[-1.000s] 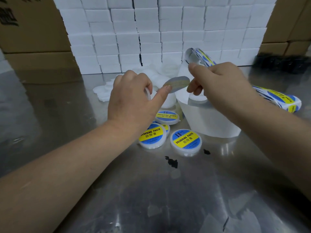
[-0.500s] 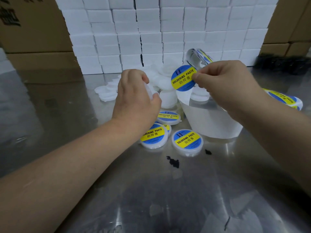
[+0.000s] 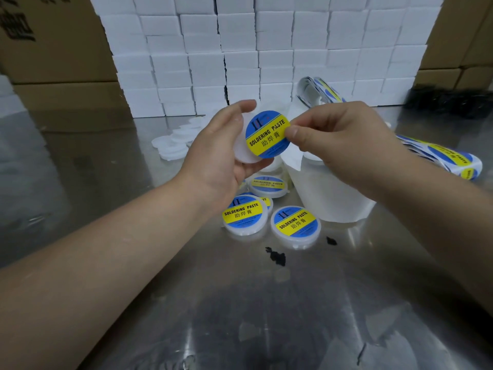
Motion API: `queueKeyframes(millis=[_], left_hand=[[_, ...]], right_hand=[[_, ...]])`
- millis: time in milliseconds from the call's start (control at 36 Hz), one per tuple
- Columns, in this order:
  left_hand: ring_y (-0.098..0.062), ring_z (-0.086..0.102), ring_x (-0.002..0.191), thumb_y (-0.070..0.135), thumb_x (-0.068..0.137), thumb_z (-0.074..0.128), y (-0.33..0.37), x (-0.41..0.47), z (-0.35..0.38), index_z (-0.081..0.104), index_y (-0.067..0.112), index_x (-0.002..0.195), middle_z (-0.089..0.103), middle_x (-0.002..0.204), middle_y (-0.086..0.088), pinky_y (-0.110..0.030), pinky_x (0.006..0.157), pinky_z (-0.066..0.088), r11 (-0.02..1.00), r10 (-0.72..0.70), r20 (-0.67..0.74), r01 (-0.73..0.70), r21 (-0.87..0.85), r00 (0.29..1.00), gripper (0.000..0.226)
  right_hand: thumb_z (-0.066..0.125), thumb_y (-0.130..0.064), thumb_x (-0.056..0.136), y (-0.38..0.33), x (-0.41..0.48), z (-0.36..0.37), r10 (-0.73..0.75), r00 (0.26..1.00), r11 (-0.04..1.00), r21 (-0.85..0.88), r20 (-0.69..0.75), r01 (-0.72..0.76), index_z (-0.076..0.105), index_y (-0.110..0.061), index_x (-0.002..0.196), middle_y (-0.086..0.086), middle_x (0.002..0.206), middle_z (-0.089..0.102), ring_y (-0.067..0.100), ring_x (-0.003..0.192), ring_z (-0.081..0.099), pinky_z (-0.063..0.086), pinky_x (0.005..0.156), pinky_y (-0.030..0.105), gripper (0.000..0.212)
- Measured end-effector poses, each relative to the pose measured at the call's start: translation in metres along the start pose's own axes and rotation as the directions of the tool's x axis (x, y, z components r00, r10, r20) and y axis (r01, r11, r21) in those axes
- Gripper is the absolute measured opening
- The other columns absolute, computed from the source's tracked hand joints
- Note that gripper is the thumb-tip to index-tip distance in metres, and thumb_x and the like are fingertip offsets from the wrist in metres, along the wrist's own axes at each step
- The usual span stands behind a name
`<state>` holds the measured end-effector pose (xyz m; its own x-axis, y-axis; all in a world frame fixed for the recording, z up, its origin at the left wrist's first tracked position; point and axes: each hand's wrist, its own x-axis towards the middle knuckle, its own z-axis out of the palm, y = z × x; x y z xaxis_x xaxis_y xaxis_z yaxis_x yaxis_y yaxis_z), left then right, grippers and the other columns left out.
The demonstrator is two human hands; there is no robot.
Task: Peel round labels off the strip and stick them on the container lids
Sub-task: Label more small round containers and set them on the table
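Your left hand [image 3: 221, 156] holds a plain white container [image 3: 240, 153] up above the worktop [image 3: 240, 303], fingers and thumb curled round its rim so that the lid faces you. Your right hand [image 3: 344, 137] pinches the right edge of a round label [image 3: 267, 134] between thumb and forefinger, the other fingers curled in behind. The label (blue with a yellow band reading SOLDERING PASTE) lies across the lid's face, sitting a little to the right so that a crescent of white lid shows at its lower left. Whether it is stuck down yet cannot be told.

Below your hands, three labelled containers sit on the worktop: one at the left [image 3: 245, 214], one just beside it at the right [image 3: 295, 226], and one behind them [image 3: 268, 185]; the edge of another peeps out from under the left one. To their right a wide curl of white backing paper [image 3: 330, 193] stands on the steel. The label strip [image 3: 440, 156] trails off behind your right forearm, with a loop of it rising behind your right hand.

A small heap of unlabelled white lids [image 3: 173, 141] lies beyond your left hand. A few dark scraps [image 3: 276, 256] lie on the worktop near the front containers. A wall of stacked white boxes [image 3: 266, 49] closes the back, with brown cartons [image 3: 53, 49] at either side.
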<state>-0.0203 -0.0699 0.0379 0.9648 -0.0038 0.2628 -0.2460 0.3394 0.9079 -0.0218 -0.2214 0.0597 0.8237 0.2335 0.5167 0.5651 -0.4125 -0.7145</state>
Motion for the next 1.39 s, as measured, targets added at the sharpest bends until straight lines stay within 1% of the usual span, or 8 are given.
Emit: queueKeyframes(millis=[83, 194, 250, 306, 389, 528, 917, 1389], left_hand=[[-0.028, 0.066, 0.079, 0.023, 0.092, 0.042, 0.0, -0.001, -0.002, 0.057, 0.016, 0.099, 0.066, 0.087, -0.009, -0.036, 0.073, 0.056, 0.993, -0.036, 0.07, 0.043, -0.113, 0.997, 0.018], [-0.025, 0.066, 0.075, 0.034, 0.061, 0.05, 0.001, -0.004, -0.001, 0.057, 0.013, 0.095, 0.066, 0.085, -0.01, -0.038, 0.074, 0.056, 0.982, -0.029, 0.135, 0.053, -0.181, 0.99, 0.04], [-0.024, 0.067, 0.076, 0.031, 0.067, 0.051, 0.001, -0.004, -0.001, 0.058, 0.014, 0.095, 0.065, 0.088, -0.011, -0.038, 0.075, 0.056, 0.984, -0.017, 0.146, 0.043, -0.175, 0.989, 0.034], [-0.025, 0.067, 0.077, 0.025, 0.084, 0.046, 0.0, -0.005, -0.001, 0.059, 0.015, 0.096, 0.064, 0.09, -0.011, -0.036, 0.074, 0.057, 0.988, -0.013, 0.155, 0.036, -0.147, 0.988, 0.02], [-0.026, 0.067, 0.077, 0.023, 0.096, 0.038, -0.004, -0.007, -0.001, 0.058, 0.017, 0.097, 0.066, 0.089, -0.008, -0.033, 0.07, 0.057, 0.998, 0.011, 0.165, 0.0, -0.067, 0.986, 0.022], [-0.021, 0.068, 0.074, 0.014, 0.095, 0.044, -0.006, -0.009, 0.002, 0.058, 0.02, 0.097, 0.07, 0.081, 0.001, -0.032, 0.071, 0.057, 0.998, 0.059, 0.188, -0.058, -0.01, 0.98, 0.016], [-0.024, 0.069, 0.076, 0.011, 0.093, 0.048, -0.006, -0.01, 0.002, 0.059, 0.026, 0.095, 0.064, 0.095, -0.004, -0.028, 0.068, 0.057, 0.995, 0.073, 0.167, -0.084, 0.058, 0.983, 0.018], [-0.021, 0.07, 0.073, 0.01, 0.093, 0.049, -0.006, -0.011, 0.003, 0.059, 0.028, 0.094, 0.063, 0.092, -0.003, -0.028, 0.067, 0.057, 0.988, 0.084, 0.16, -0.103, 0.116, 0.984, 0.02]], right_hand=[[0.064, -0.028, 0.083, 0.0, -0.001, 0.0, -0.017, 1.0, 1.0, 0.001, 0.011, 0.017, 0.065, -0.033, 0.062, -0.016, 0.051, 0.058, 0.005, 0.051, 0.046, 0.035, 0.043, 0.008, 0.021], [0.064, -0.026, 0.084, -0.002, -0.001, 0.001, -0.036, 0.999, 0.999, 0.006, 0.034, 0.036, 0.063, -0.035, 0.062, -0.022, 0.05, 0.059, 0.002, 0.049, 0.046, 0.036, 0.043, 0.006, 0.024], [0.063, -0.024, 0.085, -0.002, -0.002, 0.002, -0.043, 0.998, 0.999, -0.002, 0.049, 0.043, 0.061, -0.036, 0.063, -0.026, 0.048, 0.058, -0.005, 0.047, 0.049, 0.035, 0.044, 0.003, 0.025], [0.063, -0.024, 0.085, -0.002, -0.002, 0.002, -0.043, 0.997, 0.999, -0.012, 0.059, 0.044, 0.061, -0.037, 0.064, -0.027, 0.048, 0.058, -0.01, 0.048, 0.051, 0.035, 0.045, 0.002, 0.025], [0.064, -0.025, 0.085, -0.002, -0.002, 0.004, -0.05, 0.996, 0.998, -0.038, 0.068, 0.052, 0.061, -0.036, 0.065, -0.027, 0.046, 0.056, -0.012, 0.047, 0.051, 0.032, 0.044, 0.0, 0.023], [0.063, -0.023, 0.085, 0.0, -0.003, 0.005, -0.047, 0.996, 0.998, -0.031, 0.074, 0.049, 0.062, -0.033, 0.066, -0.027, 0.045, 0.056, -0.013, 0.046, 0.051, 0.031, 0.045, -0.001, 0.022], [0.062, -0.026, 0.085, 0.001, -0.001, 0.006, -0.037, 0.998, 0.997, -0.07, 0.042, 0.04, 0.06, -0.034, 0.064, -0.026, 0.04, 0.052, -0.007, 0.038, 0.046, 0.029, 0.038, 0.003, 0.023], [0.062, -0.029, 0.085, 0.002, -0.001, 0.006, -0.033, 0.999, 0.992, -0.121, 0.032, 0.037, 0.06, -0.034, 0.063, -0.027, 0.04, 0.051, -0.006, 0.038, 0.047, 0.029, 0.037, 0.004, 0.023]])
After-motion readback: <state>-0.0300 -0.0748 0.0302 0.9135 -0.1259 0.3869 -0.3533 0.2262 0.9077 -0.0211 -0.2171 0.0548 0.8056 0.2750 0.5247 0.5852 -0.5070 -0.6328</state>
